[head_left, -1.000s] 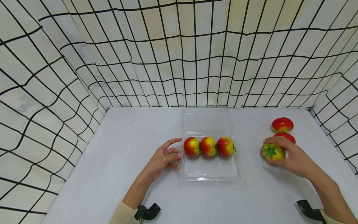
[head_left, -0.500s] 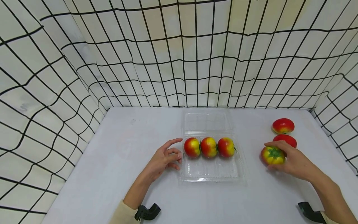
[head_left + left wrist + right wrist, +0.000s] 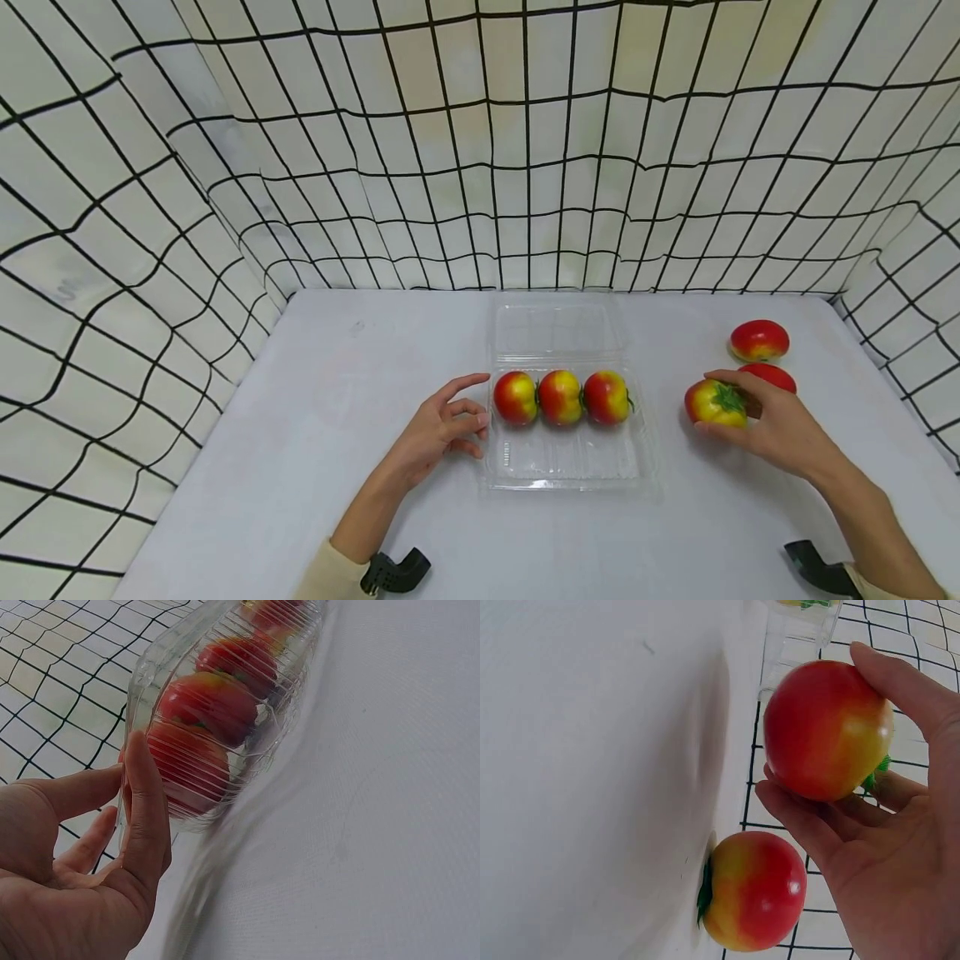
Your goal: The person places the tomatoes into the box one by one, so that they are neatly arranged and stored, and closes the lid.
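The right hand (image 3: 783, 429) grips a red-and-yellow fruit (image 3: 705, 403) between thumb and fingers, holding it just off the table (image 3: 240, 467), right of the box (image 3: 558, 462); the fruit's green leafy top is turned towards the palm. The left hand (image 3: 438, 429) holds nothing that shows; its fingers are relaxed and loosely bent, the tips touching the box's left edge.

The box is clear plastic and open, its lid (image 3: 555, 325) laid back on the far side. Inside, a row of three fruits (image 3: 560, 397) runs side by side across the back part of the base. Beyond the right hand lie two more, the near fruit (image 3: 776, 377) partly hidden by that hand and the far fruit (image 3: 760, 340) just behind it. Each wrist wears a black piece (image 3: 401, 571) below a cream sleeve (image 3: 330, 575). Black netting (image 3: 528, 168) hangs around the table, before pale walls
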`<state>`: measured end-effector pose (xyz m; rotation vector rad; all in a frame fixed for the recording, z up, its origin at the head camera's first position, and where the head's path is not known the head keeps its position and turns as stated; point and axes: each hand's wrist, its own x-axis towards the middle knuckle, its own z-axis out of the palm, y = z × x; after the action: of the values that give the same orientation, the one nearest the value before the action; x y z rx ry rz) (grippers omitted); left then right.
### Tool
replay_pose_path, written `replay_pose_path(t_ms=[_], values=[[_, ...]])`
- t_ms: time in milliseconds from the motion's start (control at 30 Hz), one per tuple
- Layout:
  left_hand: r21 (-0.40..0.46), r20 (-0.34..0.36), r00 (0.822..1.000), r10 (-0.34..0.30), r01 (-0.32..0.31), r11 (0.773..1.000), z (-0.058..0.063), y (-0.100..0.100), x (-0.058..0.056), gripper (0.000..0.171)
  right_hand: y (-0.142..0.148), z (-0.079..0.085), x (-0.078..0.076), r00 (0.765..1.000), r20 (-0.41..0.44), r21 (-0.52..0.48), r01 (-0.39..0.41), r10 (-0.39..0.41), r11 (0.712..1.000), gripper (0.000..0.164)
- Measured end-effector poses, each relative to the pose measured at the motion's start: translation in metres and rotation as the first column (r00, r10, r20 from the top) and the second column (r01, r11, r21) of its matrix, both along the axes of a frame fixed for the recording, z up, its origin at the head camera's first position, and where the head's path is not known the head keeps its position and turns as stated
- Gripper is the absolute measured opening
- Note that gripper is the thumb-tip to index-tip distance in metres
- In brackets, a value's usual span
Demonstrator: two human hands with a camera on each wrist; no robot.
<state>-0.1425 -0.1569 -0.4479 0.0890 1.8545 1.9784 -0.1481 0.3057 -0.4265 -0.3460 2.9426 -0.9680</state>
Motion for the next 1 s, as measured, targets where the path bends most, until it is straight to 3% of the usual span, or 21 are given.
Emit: replay_pose_path(t_ms=[233, 533, 1000], values=[[-0.002, 0.004, 1.000, -0.005, 0.005, 1.000, -0.001, -0.001, 0.001, 0.061, -0.011, 0.002, -0.001, 0.999, -0.020, -0.020, 0.050, -0.050, 0.999, 0.073], [-0.001, -0.004, 1.000, -0.005, 0.005, 1.000, -0.001, 0.000, 0.001, 0.062, -0.027, 0.007, -0.003, 0.994, -0.087, -0.138, 0.058, -0.070, 0.989, 0.067], [0.005, 0.005, 1.000, -0.015, 0.015, 1.000, -0.002, 0.001, -0.001, 0.063, -0.045, 0.012, -0.005, 0.997, -0.070, -0.187, 0.003, -0.016, 0.982, 0.069]])
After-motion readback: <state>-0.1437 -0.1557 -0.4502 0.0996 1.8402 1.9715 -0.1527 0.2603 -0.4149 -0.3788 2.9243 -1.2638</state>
